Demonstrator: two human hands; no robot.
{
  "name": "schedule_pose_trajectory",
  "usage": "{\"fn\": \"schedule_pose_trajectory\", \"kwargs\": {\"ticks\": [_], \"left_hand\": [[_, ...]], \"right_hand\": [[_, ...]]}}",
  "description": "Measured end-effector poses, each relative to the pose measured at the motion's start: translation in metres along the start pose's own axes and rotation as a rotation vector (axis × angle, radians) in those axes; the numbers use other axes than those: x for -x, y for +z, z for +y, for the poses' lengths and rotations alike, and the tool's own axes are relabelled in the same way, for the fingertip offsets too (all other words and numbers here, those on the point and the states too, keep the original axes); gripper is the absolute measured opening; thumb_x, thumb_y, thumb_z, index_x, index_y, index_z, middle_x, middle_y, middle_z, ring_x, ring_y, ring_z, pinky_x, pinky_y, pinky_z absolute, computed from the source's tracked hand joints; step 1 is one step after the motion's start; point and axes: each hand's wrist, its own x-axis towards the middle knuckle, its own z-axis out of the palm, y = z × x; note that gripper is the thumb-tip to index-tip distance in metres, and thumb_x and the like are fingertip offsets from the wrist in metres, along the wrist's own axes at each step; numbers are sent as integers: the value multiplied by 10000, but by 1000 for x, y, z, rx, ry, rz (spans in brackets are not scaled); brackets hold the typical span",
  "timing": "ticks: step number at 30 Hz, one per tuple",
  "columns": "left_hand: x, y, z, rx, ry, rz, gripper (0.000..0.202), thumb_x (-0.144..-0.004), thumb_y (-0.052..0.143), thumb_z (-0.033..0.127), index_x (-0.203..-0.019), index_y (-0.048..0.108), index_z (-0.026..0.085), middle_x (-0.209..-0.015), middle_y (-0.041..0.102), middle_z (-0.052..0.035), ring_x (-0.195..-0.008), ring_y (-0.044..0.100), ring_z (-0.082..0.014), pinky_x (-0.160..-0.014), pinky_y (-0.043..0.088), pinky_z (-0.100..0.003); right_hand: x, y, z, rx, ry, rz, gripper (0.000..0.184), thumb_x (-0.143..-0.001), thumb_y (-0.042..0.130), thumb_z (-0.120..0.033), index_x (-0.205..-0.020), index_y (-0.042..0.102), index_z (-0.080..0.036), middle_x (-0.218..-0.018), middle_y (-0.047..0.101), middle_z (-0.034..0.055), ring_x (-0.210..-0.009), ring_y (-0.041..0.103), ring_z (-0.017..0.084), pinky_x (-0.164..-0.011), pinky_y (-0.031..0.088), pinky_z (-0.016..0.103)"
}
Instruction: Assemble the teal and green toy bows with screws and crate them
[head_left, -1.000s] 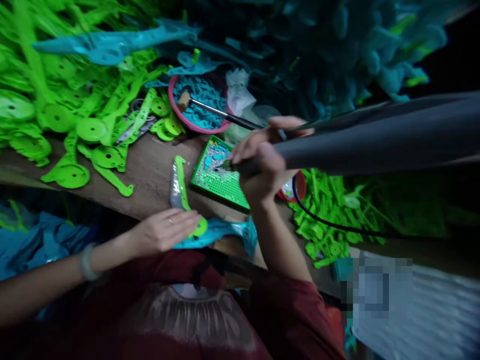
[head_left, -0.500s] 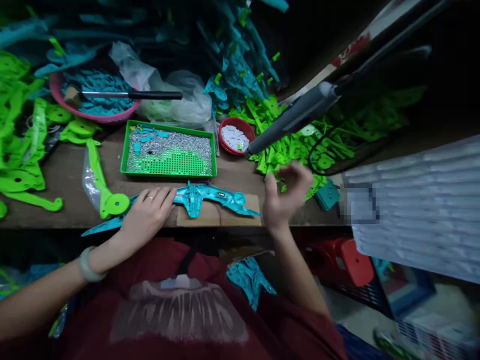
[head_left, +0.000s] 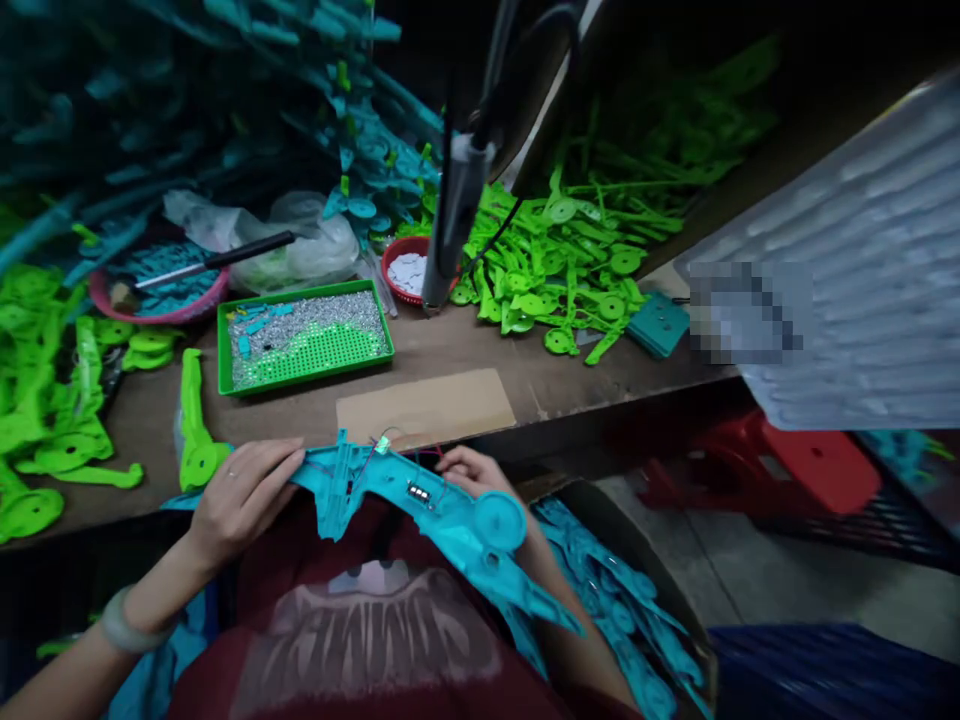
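Observation:
A long, bow-shaped turquoise plastic shell (head_left: 442, 510) is held up in front of the bench edge, tilted down to the right. Thin red wires, a small green circuit piece (head_left: 382, 445) and a small dark part with bright squares (head_left: 418, 492) show on it. My left hand (head_left: 251, 490) is closed around its left part, thumb hidden. Behind the shell's upper right edge is my right hand (head_left: 474, 468), fingers curled by a red wire; the shell hides part of this hand. Whether it pinches the wire, I cannot tell.
A cardboard piece (head_left: 427, 408) lies at the bench edge. Behind are a green tray (head_left: 386, 358) of small metal pieces, a red basket (head_left: 397, 280) and a hanging grey power screwdriver (head_left: 454, 220). Lime parts (head_left: 555, 250) are piled right; a box of turquoise shells (head_left: 615, 600) stands below.
The turquoise shell has been lifted off the cardboard toward my body and tilted. My right hand has come from near the screwdriver to behind the shell. The view has shifted too.

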Motion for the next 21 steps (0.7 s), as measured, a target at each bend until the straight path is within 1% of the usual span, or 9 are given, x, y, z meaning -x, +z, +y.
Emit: {"fn": "schedule_pose_trajectory", "kwargs": {"ticks": [2,5,6,8,11,14,16,18,21], "left_hand": [[4,-2,-8,-14,29,-10,569,-892,602,62,-1433,446,143,-1186,674,-193,-1088,656,-301,-909,523,-439],[6,4,-26,-54,72,-59,534,-911,601,95,-1422,457,151,-1178,677,-171,-1059,663,-286,-910,524,-431],[5,8,-32,-71,85,-76,504,-922,595,118,-1409,469,147,-1166,679,-167,-1036,667,-283,-897,528,-429],[-1,17,-42,-110,102,-101,420,-955,560,177,-1369,504,133,-1139,682,-161,-987,675,-279,-864,537,-426],[-13,21,-47,-138,90,-103,346,-987,490,225,-1319,548,143,-1173,669,-158,-1006,671,-282,-854,548,-425],[-29,11,-28,-95,-16,6,435,-948,536,184,-1383,514,201,-1296,607,-157,-1117,638,-293,-898,554,-433],[-46,3,-4,-77,-81,182,625,-878,622,117,-1462,444,249,-1318,591,-138,-1060,652,-263,-845,579,-392],[-69,-2,18,-62,-43,340,790,-801,688,44,-1495,398,283,-1322,589,-113,-947,662,-212,-758,594,-329],[-109,-1,38,44,90,278,637,-870,592,47,-1464,455,233,-1229,635,-119,-996,673,-217,-814,601,-311]], "right_hand": [[-6,-46,-18,-93,-28,-11,312,-821,718,-485,-898,643,-192,-576,545,-53,-471,518,87,-406,385,190],[-21,-103,-55,-295,-178,131,325,-717,781,-518,-809,611,-257,-533,460,-85,-502,490,82,-525,470,215],[-28,-114,-70,-400,-263,155,299,-694,805,-476,-791,620,-262,-541,452,-88,-518,476,77,-586,502,228],[-43,-121,-102,-527,-438,100,252,-656,835,-389,-798,667,-267,-557,480,-79,-547,480,81,-656,529,250],[-61,-94,-143,-553,-568,-96,173,-660,814,-293,-792,711,-248,-587,572,-38,-614,553,124,-676,538,290],[-70,-39,-166,-732,-389,-142,222,-751,697,-265,-971,716,-246,-819,691,4,-787,638,146,-812,553,327],[-72,1,-171,-894,-264,-166,357,-810,595,-334,-1144,669,-235,-1087,707,54,-1026,645,179,-982,511,376],[-72,36,-170,-983,-183,-286,444,-857,491,-383,-1241,624,-203,-1286,650,103,-1208,591,217,-1068,456,415],[-70,62,-162,-967,-133,-435,502,-931,384,-403,-1360,543,-197,-1432,557,112,-1341,508,220,-1159,351,440]]}}
